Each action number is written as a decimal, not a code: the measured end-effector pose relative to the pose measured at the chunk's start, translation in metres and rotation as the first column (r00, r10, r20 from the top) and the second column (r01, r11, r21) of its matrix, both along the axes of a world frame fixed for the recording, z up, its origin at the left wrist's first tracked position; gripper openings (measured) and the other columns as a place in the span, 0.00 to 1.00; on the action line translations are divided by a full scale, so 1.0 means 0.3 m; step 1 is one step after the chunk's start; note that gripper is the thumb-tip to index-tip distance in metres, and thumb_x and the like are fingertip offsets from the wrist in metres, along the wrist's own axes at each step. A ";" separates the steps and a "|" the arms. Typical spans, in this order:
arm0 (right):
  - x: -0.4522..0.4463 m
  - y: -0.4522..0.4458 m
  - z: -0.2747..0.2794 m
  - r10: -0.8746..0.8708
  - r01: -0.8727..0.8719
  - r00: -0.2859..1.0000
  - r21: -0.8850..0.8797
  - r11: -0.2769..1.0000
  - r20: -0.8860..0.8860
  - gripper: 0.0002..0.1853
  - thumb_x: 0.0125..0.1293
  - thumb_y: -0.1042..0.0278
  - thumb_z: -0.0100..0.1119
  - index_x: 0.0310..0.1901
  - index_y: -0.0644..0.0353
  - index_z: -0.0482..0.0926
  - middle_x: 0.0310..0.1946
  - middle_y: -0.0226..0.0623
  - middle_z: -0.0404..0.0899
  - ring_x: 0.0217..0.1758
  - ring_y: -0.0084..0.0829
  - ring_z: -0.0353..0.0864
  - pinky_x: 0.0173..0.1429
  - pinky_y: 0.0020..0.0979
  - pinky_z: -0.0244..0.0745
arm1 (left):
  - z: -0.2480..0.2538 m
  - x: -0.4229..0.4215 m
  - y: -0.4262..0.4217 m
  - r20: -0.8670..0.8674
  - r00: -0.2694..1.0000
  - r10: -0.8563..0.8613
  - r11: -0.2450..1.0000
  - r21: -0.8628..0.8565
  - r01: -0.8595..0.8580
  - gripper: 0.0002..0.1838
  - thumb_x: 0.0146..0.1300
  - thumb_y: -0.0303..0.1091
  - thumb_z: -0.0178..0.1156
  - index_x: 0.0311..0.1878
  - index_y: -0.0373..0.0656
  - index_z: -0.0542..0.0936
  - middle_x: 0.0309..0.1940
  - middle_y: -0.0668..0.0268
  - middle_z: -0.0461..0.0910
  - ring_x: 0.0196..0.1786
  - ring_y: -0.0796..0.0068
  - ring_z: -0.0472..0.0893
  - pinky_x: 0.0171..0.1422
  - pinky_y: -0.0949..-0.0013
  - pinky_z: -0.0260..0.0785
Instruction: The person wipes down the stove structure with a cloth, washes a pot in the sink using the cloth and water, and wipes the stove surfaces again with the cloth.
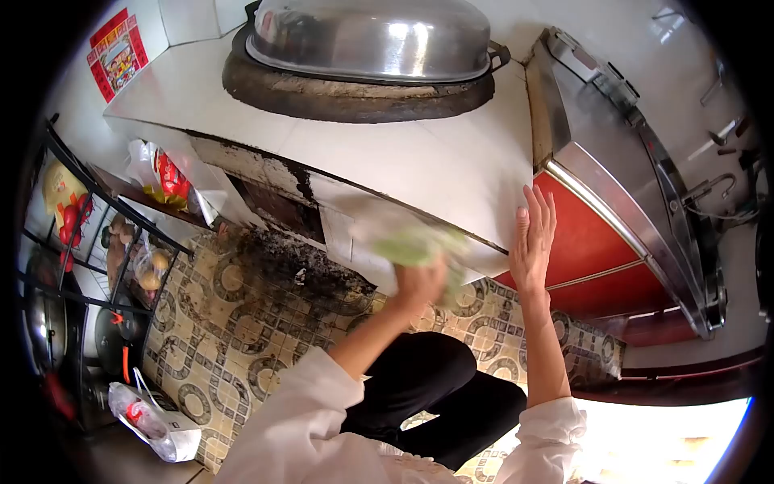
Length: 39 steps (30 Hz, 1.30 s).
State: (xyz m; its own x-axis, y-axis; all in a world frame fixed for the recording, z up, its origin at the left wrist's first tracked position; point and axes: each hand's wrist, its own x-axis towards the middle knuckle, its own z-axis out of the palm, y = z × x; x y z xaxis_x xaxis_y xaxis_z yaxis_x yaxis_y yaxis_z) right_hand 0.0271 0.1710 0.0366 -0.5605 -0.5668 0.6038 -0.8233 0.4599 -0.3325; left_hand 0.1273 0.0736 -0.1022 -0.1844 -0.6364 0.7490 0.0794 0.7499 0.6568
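Note:
My left hand (419, 282) is closed around a pale green and white cloth (415, 246), which is blurred by motion. The cloth is against or just in front of the tiled front face of the stove (334, 234); I cannot tell whether it touches. My right hand (532, 238) is open, its fingers stretched upward. It lies at the stove's right corner, beside the red cabinet (592, 230). On the white stove top (387, 145) stands a large wok with a domed metal lid (367, 40).
Soot and ash (298, 266) lie on the patterned floor below the dark firebox opening (274, 206). A black rack (89, 298) with vegetables stands at the left, a white bag (153, 423) near its foot. A metal counter (613, 153) runs along the right.

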 end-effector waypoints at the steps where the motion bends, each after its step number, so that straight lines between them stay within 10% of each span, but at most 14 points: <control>1: 0.000 -0.005 -0.005 0.003 -0.003 1.000 -0.008 1.000 -0.004 0.22 0.73 0.56 0.36 0.59 0.61 0.69 0.62 0.47 0.64 0.70 0.49 0.53 0.70 0.46 0.48 | 0.004 0.031 -0.102 -0.003 1.000 -0.021 0.983 0.185 0.022 0.08 0.61 0.29 0.47 0.27 0.40 0.70 0.23 0.62 0.69 0.30 0.69 0.71 0.34 0.62 0.64; 2: -0.001 -0.009 -0.008 0.010 -0.010 1.000 -0.014 1.000 -0.008 0.22 0.73 0.56 0.36 0.58 0.61 0.70 0.61 0.47 0.65 0.70 0.49 0.53 0.70 0.46 0.48 | 0.115 0.116 -0.155 -0.024 0.998 -0.053 0.851 0.522 0.058 0.07 0.61 0.25 0.44 0.27 0.41 0.68 0.24 0.62 0.69 0.28 0.71 0.70 0.32 0.66 0.64; 8: -0.013 -0.018 -0.011 0.043 -0.043 0.999 -0.060 0.997 0.010 0.22 0.73 0.54 0.36 0.55 0.60 0.73 0.61 0.47 0.65 0.69 0.49 0.54 0.70 0.47 0.49 | 0.109 0.208 -0.435 -0.003 0.972 0.237 0.692 0.703 -0.166 0.20 0.72 0.39 0.39 0.60 0.36 0.61 0.53 0.53 0.65 0.57 0.63 0.69 0.60 0.58 0.66; 10: -0.012 -0.015 -0.014 0.040 -0.039 0.999 -0.068 0.997 0.018 0.22 0.73 0.53 0.37 0.55 0.60 0.73 0.61 0.47 0.66 0.69 0.49 0.54 0.70 0.47 0.49 | 0.199 0.167 -0.259 -0.330 0.932 0.152 0.491 0.843 0.218 0.17 0.71 0.39 0.41 0.57 0.41 0.63 0.49 0.57 0.68 0.49 0.66 0.74 0.57 0.61 0.71; 12: -0.013 -0.017 -0.014 0.047 -0.045 0.999 -0.061 0.997 0.021 0.22 0.72 0.54 0.37 0.55 0.59 0.74 0.61 0.47 0.65 0.69 0.49 0.54 0.70 0.47 0.48 | 0.054 0.129 -0.144 0.175 0.979 -0.106 0.779 0.626 -0.028 0.05 0.62 0.25 0.45 0.40 0.37 0.69 0.34 0.57 0.71 0.28 0.69 0.71 0.38 0.65 0.70; 13: -0.014 -0.018 -0.015 0.050 -0.049 0.999 -0.059 0.997 0.016 0.22 0.72 0.54 0.37 0.55 0.59 0.74 0.61 0.47 0.65 0.69 0.49 0.54 0.70 0.47 0.48 | -0.016 0.078 -0.071 0.280 0.960 0.008 0.975 0.211 -0.070 0.03 0.57 0.24 0.47 0.33 0.36 0.71 0.29 0.58 0.71 0.29 0.67 0.70 0.35 0.62 0.66; 15: -0.016 -0.014 -0.015 0.032 -0.031 0.999 -0.047 0.998 0.018 0.22 0.72 0.54 0.37 0.56 0.59 0.73 0.62 0.47 0.63 0.70 0.49 0.53 0.70 0.47 0.48 | -0.032 0.014 0.056 0.399 0.915 0.062 0.997 -0.067 -0.039 0.03 0.56 0.27 0.51 0.31 0.41 0.73 0.29 0.58 0.72 0.33 0.62 0.72 0.39 0.56 0.64; 22: -0.021 -0.001 -0.010 -0.008 0.002 0.996 0.070 0.998 0.088 0.24 0.73 0.51 0.34 0.61 0.57 0.67 0.65 0.47 0.58 0.72 0.48 0.47 0.72 0.51 0.40 | 0.050 -0.028 0.176 0.391 0.914 -0.108 0.931 -0.283 0.231 0.19 0.50 0.41 0.61 0.47 0.47 0.78 0.48 0.64 0.74 0.54 0.57 0.70 0.58 0.41 0.56; 29: -0.024 0.002 -0.014 -0.039 0.031 0.994 0.082 0.996 0.098 0.26 0.72 0.49 0.33 0.61 0.57 0.66 0.65 0.48 0.58 0.72 0.49 0.46 0.72 0.51 0.39 | 0.099 0.100 -0.043 0.629 0.767 -0.127 0.382 -0.683 0.623 0.16 0.53 0.34 0.57 0.47 0.49 0.77 0.48 0.72 0.76 0.59 0.72 0.69 0.69 0.58 0.55; 32: -0.019 0.002 -0.020 -0.055 0.048 0.994 0.077 0.996 0.096 0.25 0.72 0.49 0.33 0.61 0.57 0.67 0.65 0.48 0.58 0.72 0.49 0.46 0.72 0.52 0.39 | 0.034 0.241 -0.092 0.752 0.543 -0.373 0.650 -0.205 0.731 0.23 0.51 0.34 0.65 0.51 0.44 0.71 0.46 0.64 0.76 0.48 0.71 0.78 0.55 0.64 0.74; 34: -0.020 -0.003 -0.019 -0.060 0.053 0.993 0.074 0.996 0.099 0.25 0.72 0.49 0.34 0.61 0.57 0.66 0.65 0.48 0.58 0.72 0.49 0.47 0.72 0.52 0.39 | 0.015 0.357 -0.118 0.521 0.490 -0.699 0.715 0.540 0.445 0.25 0.45 0.30 0.68 0.48 0.42 0.71 0.42 0.59 0.76 0.40 0.68 0.80 0.45 0.67 0.78; 36: -0.020 0.002 -0.008 -0.051 0.045 0.994 0.059 0.997 0.100 0.25 0.72 0.49 0.34 0.61 0.58 0.66 0.65 0.48 0.58 0.72 0.49 0.47 0.72 0.52 0.39 | 0.109 0.416 -0.116 0.196 0.848 -0.492 0.760 0.572 0.309 0.23 0.46 0.27 0.65 0.47 0.42 0.69 0.38 0.62 0.75 0.42 0.67 0.78 0.42 0.66 0.78; 39: -0.029 -0.001 -0.025 -0.013 0.009 0.993 0.034 0.999 0.121 0.25 0.72 0.50 0.34 0.61 0.58 0.67 0.65 0.48 0.58 0.72 0.49 0.46 0.72 0.52 0.39 | 0.220 0.412 -0.167 -0.092 0.976 -0.198 0.772 0.599 0.213 0.24 0.53 0.26 0.61 0.51 0.42 0.63 0.42 0.60 0.72 0.39 0.69 0.76 0.36 0.66 0.77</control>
State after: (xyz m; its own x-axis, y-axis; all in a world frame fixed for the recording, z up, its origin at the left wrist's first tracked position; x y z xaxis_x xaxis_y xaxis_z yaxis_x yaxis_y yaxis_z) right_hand 0.0186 0.1706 0.0293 -0.6348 -0.5786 0.5121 -0.7726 0.4814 -0.4139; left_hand 0.2509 0.0237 -0.0363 -0.3512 -0.9073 0.2314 0.2062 0.1662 0.9643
